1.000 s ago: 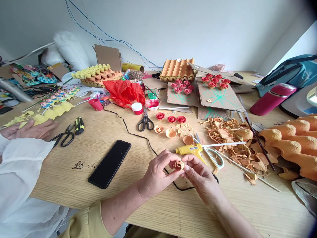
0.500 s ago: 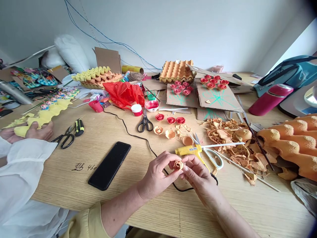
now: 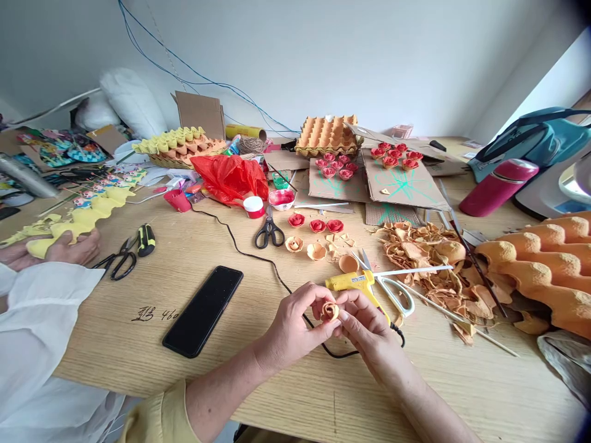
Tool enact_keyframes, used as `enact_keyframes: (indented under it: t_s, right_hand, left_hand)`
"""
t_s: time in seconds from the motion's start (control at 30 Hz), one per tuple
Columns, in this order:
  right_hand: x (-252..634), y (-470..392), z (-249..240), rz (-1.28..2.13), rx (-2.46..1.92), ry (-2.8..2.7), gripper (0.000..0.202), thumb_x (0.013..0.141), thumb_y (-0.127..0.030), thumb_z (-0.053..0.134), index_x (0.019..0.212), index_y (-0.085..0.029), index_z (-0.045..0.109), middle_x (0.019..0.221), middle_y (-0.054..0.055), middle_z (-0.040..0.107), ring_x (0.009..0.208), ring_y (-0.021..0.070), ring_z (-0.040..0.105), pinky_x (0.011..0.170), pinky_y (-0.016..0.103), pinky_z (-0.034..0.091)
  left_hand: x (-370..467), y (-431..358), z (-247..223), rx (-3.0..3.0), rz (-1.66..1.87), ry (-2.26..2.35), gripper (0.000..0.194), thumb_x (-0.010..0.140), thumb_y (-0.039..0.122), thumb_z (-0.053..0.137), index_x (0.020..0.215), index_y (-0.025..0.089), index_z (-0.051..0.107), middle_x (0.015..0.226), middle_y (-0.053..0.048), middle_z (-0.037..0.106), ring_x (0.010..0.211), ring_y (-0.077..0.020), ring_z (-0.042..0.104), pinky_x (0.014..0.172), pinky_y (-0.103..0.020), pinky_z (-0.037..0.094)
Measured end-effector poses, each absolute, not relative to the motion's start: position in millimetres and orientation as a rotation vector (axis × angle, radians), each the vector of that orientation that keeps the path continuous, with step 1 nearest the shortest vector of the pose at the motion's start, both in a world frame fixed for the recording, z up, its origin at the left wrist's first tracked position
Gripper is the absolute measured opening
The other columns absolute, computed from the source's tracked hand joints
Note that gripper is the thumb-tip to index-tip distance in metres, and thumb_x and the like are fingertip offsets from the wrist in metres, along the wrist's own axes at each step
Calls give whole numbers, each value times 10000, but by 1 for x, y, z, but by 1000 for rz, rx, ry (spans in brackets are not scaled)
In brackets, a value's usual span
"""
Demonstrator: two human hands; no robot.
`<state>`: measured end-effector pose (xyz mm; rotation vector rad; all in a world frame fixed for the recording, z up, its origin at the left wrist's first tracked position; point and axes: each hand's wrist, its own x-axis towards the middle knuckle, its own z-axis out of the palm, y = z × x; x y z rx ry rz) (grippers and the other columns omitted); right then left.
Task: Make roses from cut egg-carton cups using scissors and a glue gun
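Note:
Between my two hands is a small orange rosette (image 3: 329, 311) of curled pieces. My left hand (image 3: 295, 320) pinches it from the left with thumb and forefinger. The fingers of my right hand (image 3: 367, 323) close on its right side. Just beyond my hands lies a yellow glue gun (image 3: 353, 281) with a white stick in it, beside white-handled scissors (image 3: 399, 295). Farther back are an orange cup (image 3: 348, 264), two orange flowers (image 3: 316, 251) and a row of red flowers (image 3: 317, 226).
A phone (image 3: 203, 311) lies left of my hands, black scissors (image 3: 269, 232) farther back. Orange scraps (image 3: 425, 252) and an egg tray (image 3: 549, 264) are at the right. At the left, a person's hands (image 3: 74, 247) hold a yellow tray piece (image 3: 87, 218). A black cable (image 3: 249, 251) crosses the table.
The rosette has turned slightly between my fingers, its curled opening showing more. The whole view has shifted a little; the other things keep their places.

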<state>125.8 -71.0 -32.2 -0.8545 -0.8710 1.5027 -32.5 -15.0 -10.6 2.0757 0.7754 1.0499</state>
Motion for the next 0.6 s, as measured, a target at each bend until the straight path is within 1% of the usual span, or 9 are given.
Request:
enact_keyframes:
  t_s: [0.43, 0.6]
  right_hand:
    - [127, -72, -28, 1454, -862, -926, 131, 936, -392, 673, 979, -272, 642, 837, -26, 642, 760, 95, 565, 734, 220, 490]
    - [127, -72, -26, 1453, -865, -938, 151, 939, -402, 669, 1026, -281, 645, 875, -16, 665, 791, 98, 572, 731, 209, 486]
  left_hand:
    - [-34, -13, -10, 2103, 1085, 671, 197, 815, 56, 690, 930, 187, 597, 804, 29, 601, 703, -92, 550, 667, -191, 468]
    - [-34, -13, -10, 2119, 1107, 673, 194, 817, 55, 682, 939, 187, 609, 807, 24, 609, 703, -97, 555, 670, -201, 470]
